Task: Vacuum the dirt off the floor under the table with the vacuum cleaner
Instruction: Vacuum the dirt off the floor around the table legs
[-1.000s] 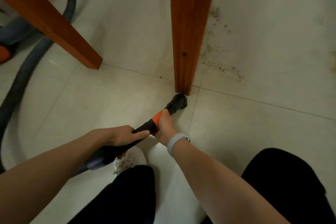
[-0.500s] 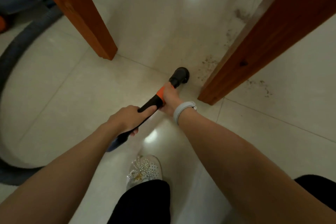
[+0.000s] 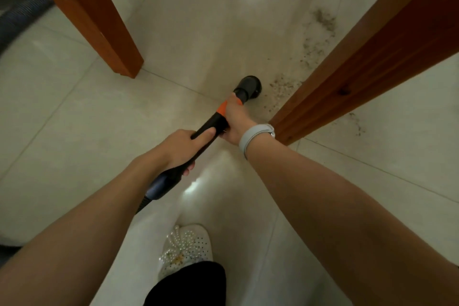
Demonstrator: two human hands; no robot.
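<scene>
The vacuum wand's black round nozzle (image 3: pixel 248 87) rests on the pale tiled floor between two wooden table legs. My right hand (image 3: pixel 237 122) grips the wand at its orange band, just behind the nozzle. My left hand (image 3: pixel 181 148) holds the black handle further back. A trail of dark dirt (image 3: pixel 282 88) lies right of the nozzle, along the right table leg (image 3: pixel 372 57), and runs farther back as a dirt patch (image 3: pixel 323 21). A few specks (image 3: pixel 355 122) lie on the far side of that leg.
The left table leg (image 3: pixel 87 15) stands at upper left. The grey ribbed vacuum hose (image 3: pixel 22 17) curves along the left edge. My white beaded shoe (image 3: pixel 186 248) and black trouser leg are at the bottom centre.
The nozzle has passed from in front of the table leg to its left side and now sits between the two legs beside the dirt. My view has moved closer and lower.
</scene>
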